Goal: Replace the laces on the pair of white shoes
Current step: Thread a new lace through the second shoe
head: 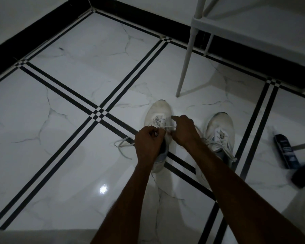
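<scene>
Both hands are working over the left shoe (pixel 158 113) on the floor (pixel 60 103), its toe pointing away; the left hand (pixel 148 143) is pinching the lace (pixel 165 127), the right hand (pixel 184 131) curling around its other stretch, nearer the eyelets

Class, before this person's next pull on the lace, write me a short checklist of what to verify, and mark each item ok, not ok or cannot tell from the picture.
1. Left hand grips the lace over the left shoe: ok, its fingers are curled round it.
2. Right hand holds the other side of the lace: cannot tell, the fingers hide the contact.
3. Shoe sits flat on the floor, toe pointing away: ok.
4. Loose lace end lies free on the tiles, not trapped: ok.
5. Right shoe is out of the way: ok, it stands apart, its own laces hanging loose.
6. Dark bottle is clear of the hands: ok.
</scene>
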{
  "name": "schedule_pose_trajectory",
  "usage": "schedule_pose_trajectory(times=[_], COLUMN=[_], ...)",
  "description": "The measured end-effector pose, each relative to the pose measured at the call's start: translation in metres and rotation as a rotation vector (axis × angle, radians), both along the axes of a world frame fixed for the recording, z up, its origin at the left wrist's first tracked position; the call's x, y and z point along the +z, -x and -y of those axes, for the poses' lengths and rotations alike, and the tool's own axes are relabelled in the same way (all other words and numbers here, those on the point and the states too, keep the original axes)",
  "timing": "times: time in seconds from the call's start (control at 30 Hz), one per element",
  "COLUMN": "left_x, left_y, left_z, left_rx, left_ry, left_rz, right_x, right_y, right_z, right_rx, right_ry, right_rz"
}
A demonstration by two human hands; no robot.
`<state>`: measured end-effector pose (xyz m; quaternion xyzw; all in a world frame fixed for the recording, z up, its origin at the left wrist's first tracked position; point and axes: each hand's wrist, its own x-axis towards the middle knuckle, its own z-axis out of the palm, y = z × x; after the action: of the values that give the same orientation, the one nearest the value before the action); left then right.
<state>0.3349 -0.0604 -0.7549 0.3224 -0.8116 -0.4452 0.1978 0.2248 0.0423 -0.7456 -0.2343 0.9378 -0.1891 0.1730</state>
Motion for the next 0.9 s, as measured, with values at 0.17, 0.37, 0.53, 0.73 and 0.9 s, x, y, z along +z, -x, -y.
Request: schedule_pose_trajectory(times=[0.17, 0.37, 0.53, 0.73, 0.9], left_x=[-0.001, 0.002, 0.002, 0.0, -0.001], left_y=[-0.001, 0.0, -0.001, -0.001, -0.001], left_z=[0.002, 0.0, 0.001, 0.001, 0.0], left_rx=[-0.012, 0.002, -0.006, -0.012, -0.022], left_ry=[-0.001, 0.009, -0.003, 0.022, 0.031], left_rz=[-0.016, -0.005, -0.022, -0.003, -0.003], right_x=[-0.008, -0.013, -0.003, -0.008, -0.005], right_y=[-0.001, -0.011, -0.003, -0.008, -0.005], right_z=[0.003, -0.027, 0.0, -0.012, -0.013], right_rx=[0.024, -0.084, 0.009, -0.056, -0.084], right_ry=[-0.018, -0.347, -0.007, -0.244, -0.313], right_rz=[0.002, -0.044, 0.043, 0.075, 0.094])
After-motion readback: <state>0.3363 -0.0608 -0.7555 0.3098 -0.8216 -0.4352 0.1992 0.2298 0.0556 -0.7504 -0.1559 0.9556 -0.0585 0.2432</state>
